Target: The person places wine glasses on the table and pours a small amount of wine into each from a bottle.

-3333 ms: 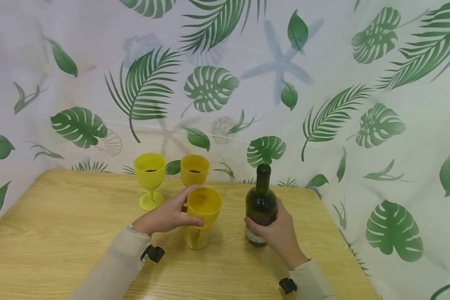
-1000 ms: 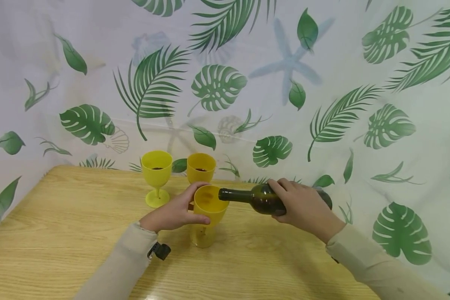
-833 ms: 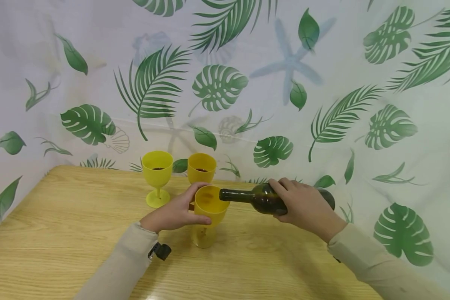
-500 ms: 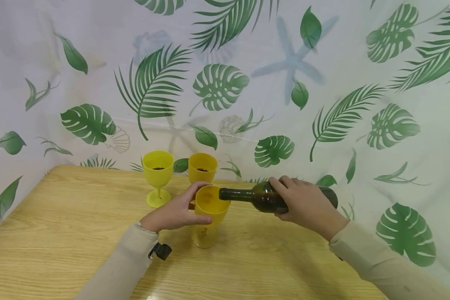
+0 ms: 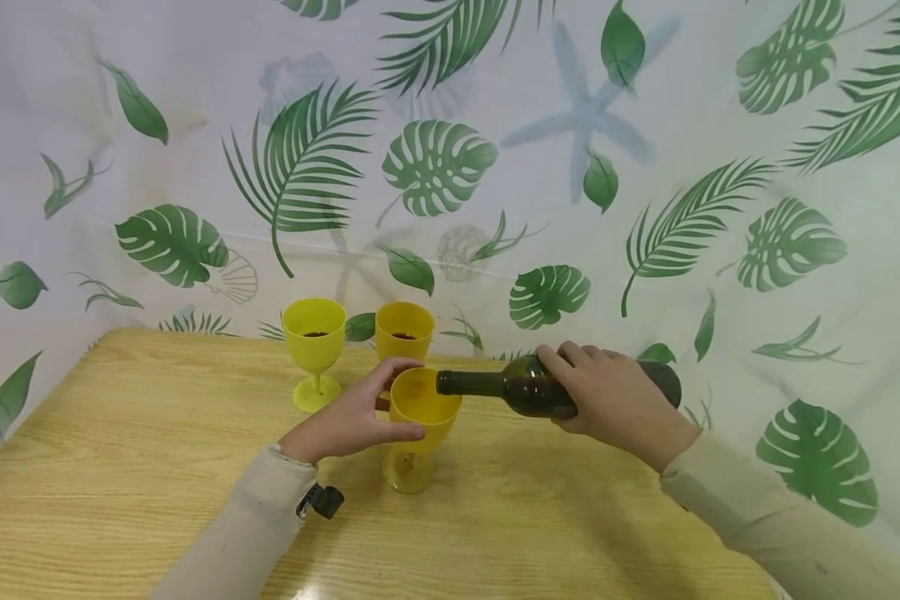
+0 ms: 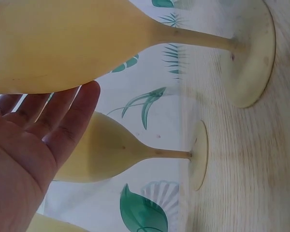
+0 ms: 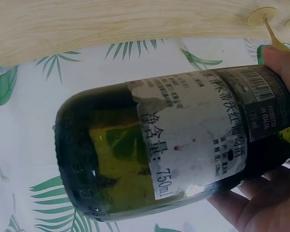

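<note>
My left hand (image 5: 352, 417) holds an orange-yellow plastic wine goblet (image 5: 423, 429) by its bowl, thumb in front and fingers behind. The goblet stands upright on the table; its foot rests on the wood in the left wrist view. My right hand (image 5: 615, 400) grips a dark green wine bottle (image 5: 532, 387) around its body. Tilted nearly level, the bottle points left with its mouth just over the goblet's right rim. No stream shows at the mouth. A white label (image 7: 193, 130) faces the right wrist camera, and some dark liquid shows in the bottle.
Behind the held goblet stand a bright yellow goblet (image 5: 315, 333) and an orange goblet (image 5: 405, 329), each with a little dark liquid inside. The wooden table (image 5: 157, 467) ends at a leaf-printed cloth (image 5: 450, 175) along the back and right.
From standing upright on the right, the bottle has been lifted and tipped left over the goblet by my right hand. During the last second it barely moves, its base rising slightly. My left hand stays put.
</note>
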The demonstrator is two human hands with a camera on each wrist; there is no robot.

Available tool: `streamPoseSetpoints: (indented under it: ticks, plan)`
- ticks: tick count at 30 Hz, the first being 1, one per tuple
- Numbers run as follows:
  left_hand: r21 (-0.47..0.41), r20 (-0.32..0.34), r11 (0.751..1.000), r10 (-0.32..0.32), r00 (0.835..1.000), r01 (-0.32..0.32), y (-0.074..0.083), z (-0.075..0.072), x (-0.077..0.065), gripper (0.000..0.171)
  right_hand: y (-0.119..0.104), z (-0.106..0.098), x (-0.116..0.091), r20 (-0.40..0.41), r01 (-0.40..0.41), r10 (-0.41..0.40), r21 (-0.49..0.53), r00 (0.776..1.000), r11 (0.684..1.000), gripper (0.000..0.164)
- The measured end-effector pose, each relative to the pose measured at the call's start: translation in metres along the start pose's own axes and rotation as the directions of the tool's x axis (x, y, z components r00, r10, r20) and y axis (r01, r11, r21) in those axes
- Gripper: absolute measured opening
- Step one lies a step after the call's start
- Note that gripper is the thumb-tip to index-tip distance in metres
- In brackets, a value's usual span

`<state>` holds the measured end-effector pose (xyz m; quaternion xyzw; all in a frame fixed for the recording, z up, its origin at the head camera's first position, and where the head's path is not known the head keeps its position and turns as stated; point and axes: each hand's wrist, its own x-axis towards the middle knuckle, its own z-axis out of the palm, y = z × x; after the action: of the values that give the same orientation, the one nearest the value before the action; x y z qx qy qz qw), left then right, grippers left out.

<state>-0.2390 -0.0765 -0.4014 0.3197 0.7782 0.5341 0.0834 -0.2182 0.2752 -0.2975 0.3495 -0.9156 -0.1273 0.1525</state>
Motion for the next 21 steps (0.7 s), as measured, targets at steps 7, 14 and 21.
streamPoseSetpoints:
  ticks: [7, 14, 21]
  plan:
    - [-0.003, 0.004, 1.000, 0.010, 1.000, -0.010, 0.0001, -0.0005, -0.0004, 0.083, 0.0010, -0.0030, 0.0007, -0.011, 0.010, -0.010, -0.009, 1.000, 1.000, 0.079]
    - [-0.002, 0.004, 1.000, 0.013, 1.000, -0.013, 0.0001, 0.0000, -0.0002, 0.083, 0.0017, -0.0050, 0.0017, 0.010, 0.003, -0.003, -0.008, 1.000, 1.000, 0.080]
    - [-0.003, 0.001, 1.000, 0.009, 1.000, -0.009, -0.0002, 0.0000, -0.0001, 0.082, 0.0010, -0.0080, 0.0029, 0.017, 0.005, -0.005, -0.010, 1.000, 1.000, 0.079]
